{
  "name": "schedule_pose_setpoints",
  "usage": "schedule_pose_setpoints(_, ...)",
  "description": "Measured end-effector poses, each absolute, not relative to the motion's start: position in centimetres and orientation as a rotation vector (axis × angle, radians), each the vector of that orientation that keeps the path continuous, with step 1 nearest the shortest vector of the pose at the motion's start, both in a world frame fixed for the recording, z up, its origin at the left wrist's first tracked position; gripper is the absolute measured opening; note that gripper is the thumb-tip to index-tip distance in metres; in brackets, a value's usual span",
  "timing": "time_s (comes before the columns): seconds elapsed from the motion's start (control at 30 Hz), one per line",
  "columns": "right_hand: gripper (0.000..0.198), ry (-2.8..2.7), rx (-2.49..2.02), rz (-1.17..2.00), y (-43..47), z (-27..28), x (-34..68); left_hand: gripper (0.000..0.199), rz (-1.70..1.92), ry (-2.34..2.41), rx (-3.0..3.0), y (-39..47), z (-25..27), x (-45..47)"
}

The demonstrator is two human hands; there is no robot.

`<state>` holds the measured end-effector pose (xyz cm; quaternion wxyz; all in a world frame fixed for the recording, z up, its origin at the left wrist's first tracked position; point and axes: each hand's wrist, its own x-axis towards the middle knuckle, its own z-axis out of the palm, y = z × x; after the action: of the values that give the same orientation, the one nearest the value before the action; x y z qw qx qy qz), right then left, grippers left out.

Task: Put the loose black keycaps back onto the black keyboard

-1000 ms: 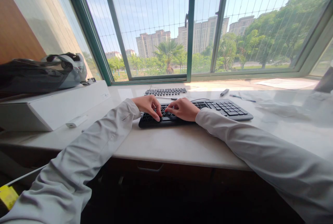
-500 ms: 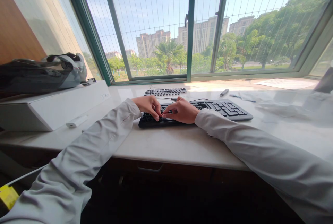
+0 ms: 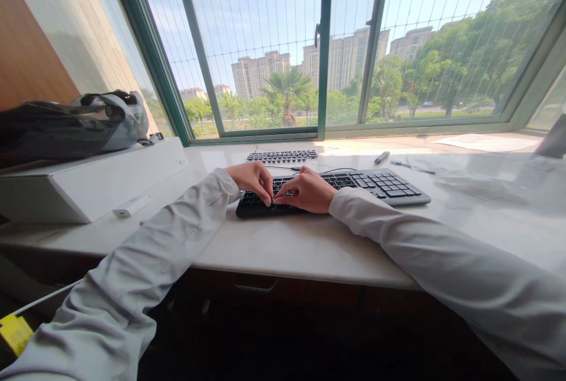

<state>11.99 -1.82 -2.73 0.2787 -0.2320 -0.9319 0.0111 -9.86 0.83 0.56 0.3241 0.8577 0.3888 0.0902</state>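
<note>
Your left hand and right hand at the keyboard.
Left half lies under your fingertips, number pad off right, set back from front edge of desk. Thumbs and fingers bent close together; can't tell if gripping anything.

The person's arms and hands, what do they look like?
The left sleeve and right sleeve are long, loose and light grey, with soft folds; the left one looks very crinkly. The left hand and right hand are bare, with no gloves.
</note>
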Motion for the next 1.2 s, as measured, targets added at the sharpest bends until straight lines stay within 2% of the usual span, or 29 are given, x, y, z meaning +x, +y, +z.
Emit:
schedule_pose_setpoints(0.67, 0.021, -2.459, -0.656, 0.054, -2.1, -3.0, 11.5, 0.024, 0.108, 1.01, 2.216, 0.4, 1.2, -9.5)
schedule_pose_setpoints(1.2, 0.025, -2.466, -0.693, 0.166, -2.6, -2.7, 11.5, 0.038, 0.136, 0.932, 2.214, 1.1, 0.5, -9.2)
